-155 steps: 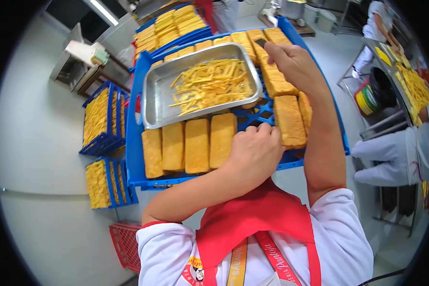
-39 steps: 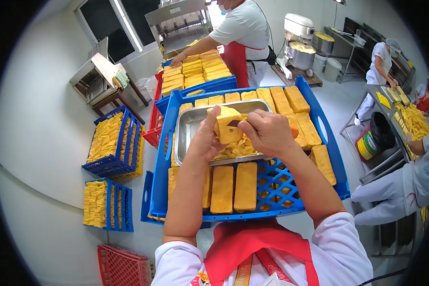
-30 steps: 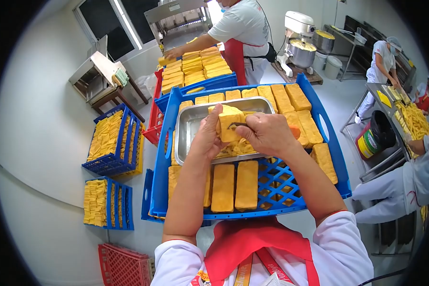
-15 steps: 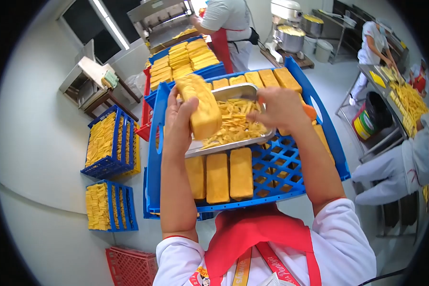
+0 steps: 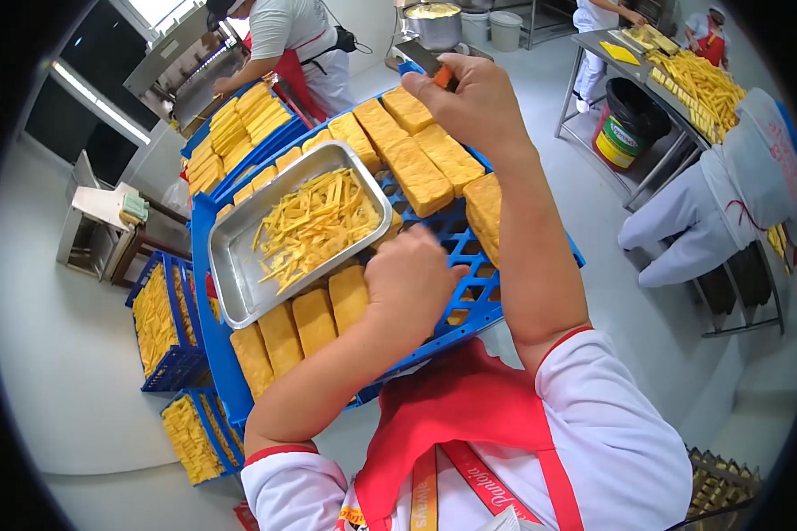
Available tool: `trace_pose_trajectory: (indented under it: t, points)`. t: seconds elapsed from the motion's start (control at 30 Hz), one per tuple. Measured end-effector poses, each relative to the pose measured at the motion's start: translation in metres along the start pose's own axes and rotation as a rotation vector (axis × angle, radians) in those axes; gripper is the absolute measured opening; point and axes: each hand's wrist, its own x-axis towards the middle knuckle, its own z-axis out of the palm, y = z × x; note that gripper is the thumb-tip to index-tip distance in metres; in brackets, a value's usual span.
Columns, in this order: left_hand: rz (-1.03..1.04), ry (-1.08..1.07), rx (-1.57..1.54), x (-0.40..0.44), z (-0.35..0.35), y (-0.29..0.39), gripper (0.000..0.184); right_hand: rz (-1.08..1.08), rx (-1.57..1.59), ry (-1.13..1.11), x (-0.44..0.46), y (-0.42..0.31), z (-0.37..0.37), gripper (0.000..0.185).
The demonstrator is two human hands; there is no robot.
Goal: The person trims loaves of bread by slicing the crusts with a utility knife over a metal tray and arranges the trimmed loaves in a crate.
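Observation:
My right hand (image 5: pixel 478 102) is raised over the far right of the blue crate (image 5: pixel 452 332). It is closed around the orange handle of a scraper-like tool (image 5: pixel 421 57) with a broad grey metal blade. My left hand (image 5: pixel 412 283) is low over the crate's near side, back up and thumb out. Its other fingers are blurred and partly hidden. Beside it is a golden loaf (image 5: pixel 350 296), the end one of several in a near row. A metal tray (image 5: pixel 226 274) holding yellow trimmings (image 5: pixel 319 221) rests across the loaves at the left.
More loaves (image 5: pixel 416 173) lie along the crate's far side. Another blue crate of yellow slices is behind, near a person in a red apron (image 5: pixel 297 80). Stacked crates (image 5: pixel 164 319) stand on the floor at left. At right, people work around a metal table (image 5: pixel 593 44).
The loaf that was in my left hand is no longer seen there; that hand moved down and right. My right hand rose with the tool. The near row shows another loaf, and the view turned.

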Motion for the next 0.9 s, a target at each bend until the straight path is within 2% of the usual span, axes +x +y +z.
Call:
trace_pose_trajectory:
  t: [0.03, 0.07, 0.13, 0.17, 0.23, 0.27, 0.33, 0.4, 0.53, 0.6, 0.67, 0.73, 0.77, 0.8, 0.87, 0.9]
  points:
    - [0.136, 0.069, -0.019, 0.001, -0.006, 0.007, 0.052, -0.007, -0.004, 0.024, 0.000, 0.003, 0.001, 0.039]
    - [0.134, 0.070, -0.016, 0.012, -0.001, 0.013, 0.052, -0.019, -0.008, 0.044, 0.001, 0.004, 0.002, 0.040]
    - [0.600, 0.347, 0.262, 0.047, 0.021, 0.018, 0.042, -0.025, 0.035, 0.049, 0.001, 0.002, 0.001, 0.041]
    - [0.581, 0.355, 0.266, 0.060, 0.033, 0.018, 0.042, -0.026, 0.073, 0.052, 0.001, 0.001, 0.001, 0.043]
    - [0.791, 0.522, 0.180, 0.077, 0.044, 0.016, 0.038, -0.060, 0.096, 0.032, 0.002, 0.004, 0.002, 0.044]
    - [0.769, 0.527, 0.186, 0.078, 0.045, 0.018, 0.038, -0.076, 0.107, 0.022, 0.002, 0.007, 0.003, 0.044]
    - [0.697, 0.328, 0.186, 0.071, 0.031, 0.021, 0.035, -0.074, 0.229, -0.019, -0.002, 0.000, 0.002, 0.041]
    - [0.705, 0.348, 0.159, 0.064, 0.032, 0.011, 0.036, -0.066, 0.361, -0.033, -0.007, -0.007, -0.002, 0.038]
    - [0.708, 0.527, 0.033, 0.058, 0.017, -0.004, 0.036, -0.226, 0.397, 0.044, -0.022, -0.025, -0.021, 0.035]
    - [0.765, 0.811, -0.048, 0.057, -0.003, -0.011, 0.038, -0.306, 0.577, 0.218, -0.036, -0.042, -0.036, 0.032]
    - [0.730, 0.952, -0.026, 0.056, -0.022, -0.024, 0.043, -0.471, 0.956, 0.179, -0.040, -0.037, -0.057, 0.033]
    - [0.636, 1.091, -0.042, 0.048, -0.043, -0.045, 0.053, -0.607, 1.049, 0.134, -0.039, -0.042, -0.067, 0.036]
    - [0.631, 1.103, -0.032, 0.044, -0.047, -0.060, 0.053, -0.597, 0.985, 0.107, -0.037, -0.042, -0.067, 0.037]
    - [0.537, 1.091, -0.180, 0.041, -0.048, -0.078, 0.058, -0.611, 0.992, 0.107, -0.034, -0.042, -0.062, 0.037]
    - [0.405, 1.054, -0.459, 0.034, -0.043, -0.116, 0.067, -0.303, 0.740, -0.093, -0.031, -0.033, -0.035, 0.036]
    - [0.319, 1.034, -0.490, 0.031, -0.033, -0.136, 0.064, -0.244, 0.632, -0.158, -0.029, -0.027, -0.011, 0.038]
